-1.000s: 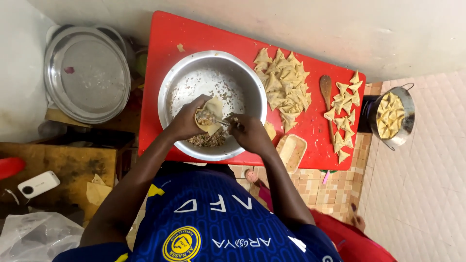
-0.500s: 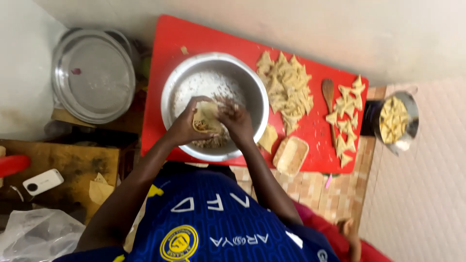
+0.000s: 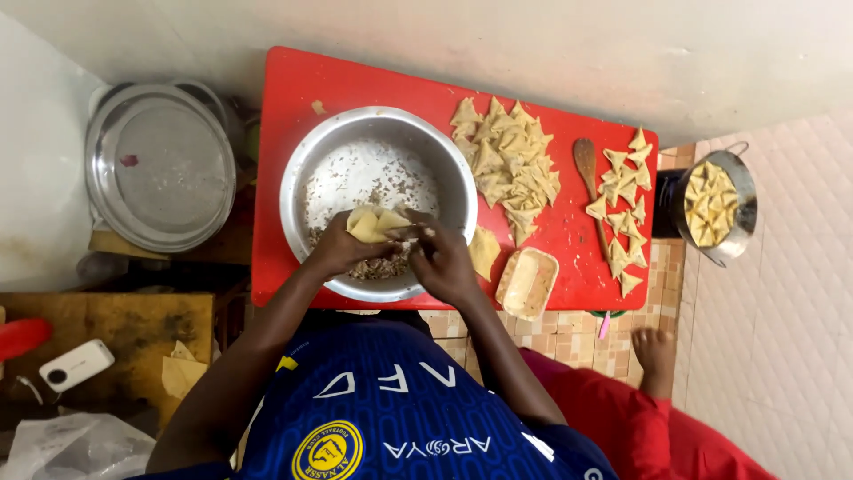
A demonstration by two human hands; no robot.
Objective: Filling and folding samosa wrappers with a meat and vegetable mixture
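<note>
Holding a pastry cone [image 3: 373,224] closed in the left hand [image 3: 336,249] over the steel bowl [image 3: 306,169], the right hand [image 3: 442,260] pinches filling [image 3: 378,265], which could spill if overstuffed.

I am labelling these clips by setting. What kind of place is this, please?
Probably a home kitchen floor or low cooking corner: a red board with folded pastry triangles, a steel bowl of filling, and a pot over tiled floor.

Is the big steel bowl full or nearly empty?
Nearly empty: the steel bowl shows mostly bare metal, with only a small heap of filling near the hands.
</note>
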